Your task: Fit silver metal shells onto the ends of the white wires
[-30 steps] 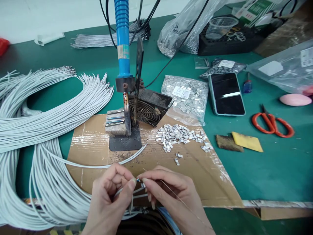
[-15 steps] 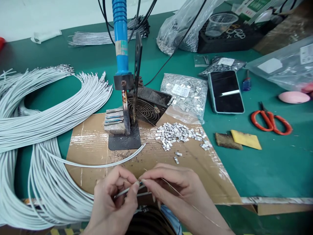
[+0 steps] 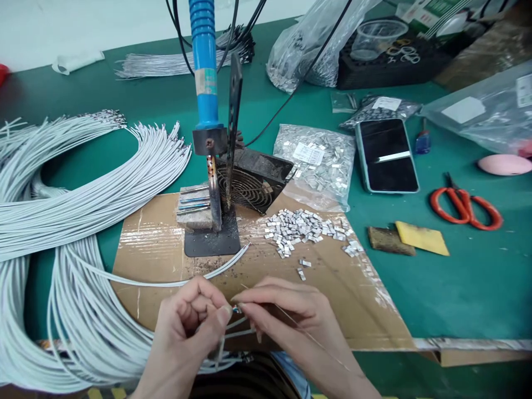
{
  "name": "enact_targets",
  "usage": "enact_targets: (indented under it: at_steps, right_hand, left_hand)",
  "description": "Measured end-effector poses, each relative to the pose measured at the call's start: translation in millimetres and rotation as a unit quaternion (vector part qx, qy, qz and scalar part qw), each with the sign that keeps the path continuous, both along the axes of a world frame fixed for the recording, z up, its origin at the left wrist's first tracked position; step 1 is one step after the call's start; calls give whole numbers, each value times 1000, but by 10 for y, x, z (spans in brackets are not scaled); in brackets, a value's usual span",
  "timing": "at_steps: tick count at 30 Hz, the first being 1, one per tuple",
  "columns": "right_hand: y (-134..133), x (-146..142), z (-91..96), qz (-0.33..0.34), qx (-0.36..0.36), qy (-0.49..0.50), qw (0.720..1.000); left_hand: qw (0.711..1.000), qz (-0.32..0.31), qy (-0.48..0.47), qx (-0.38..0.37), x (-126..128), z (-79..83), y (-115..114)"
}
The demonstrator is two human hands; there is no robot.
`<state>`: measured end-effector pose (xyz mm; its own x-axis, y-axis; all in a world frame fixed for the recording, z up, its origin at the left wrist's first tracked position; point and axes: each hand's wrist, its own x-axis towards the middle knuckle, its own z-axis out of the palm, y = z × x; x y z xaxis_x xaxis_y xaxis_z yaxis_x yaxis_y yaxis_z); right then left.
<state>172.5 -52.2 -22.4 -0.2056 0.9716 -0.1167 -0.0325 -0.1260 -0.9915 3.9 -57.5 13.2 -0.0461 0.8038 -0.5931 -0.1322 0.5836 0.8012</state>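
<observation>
My left hand (image 3: 187, 327) is closed in a pinch on a white cable close to its end, low in front of the cardboard. Small coloured wire ends (image 3: 236, 309) show between the two hands. The thumb and forefinger of my right hand (image 3: 286, 316) are pressed together at those ends, and a thin solder wire (image 3: 307, 333) runs through this hand and back along the wrist. Fingers partly hide the cable tip. Beyond the hands, a blue-handled soldering iron (image 3: 206, 83) stands tip down in its holder above a dark metal base (image 3: 211, 244).
Bundles of white cables (image 3: 83, 205) fill the left side. A heap of small metal connectors (image 3: 295, 228) lies on the cardboard (image 3: 332, 310), behind it a bag of connectors (image 3: 313, 160) and a fan (image 3: 249, 185). A phone (image 3: 387, 158), red-handled scissors (image 3: 465, 208) and sponges (image 3: 421, 238) lie right.
My hands have shifted slightly left and turned the cable end, so the coloured wires now show between the fingertips. The view has moved a little.
</observation>
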Motion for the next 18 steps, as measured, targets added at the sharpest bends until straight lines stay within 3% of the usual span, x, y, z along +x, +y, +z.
enact_targets:
  at_steps: [8,18]
  right_hand:
    - [1,-15,-4,-9,50,-5,999]
    - [-44,-53,-6,-36,2,0,999]
  left_hand:
    - [1000,10,6,15,4,-23,5]
    - [997,22,51,45,33,-36,-4]
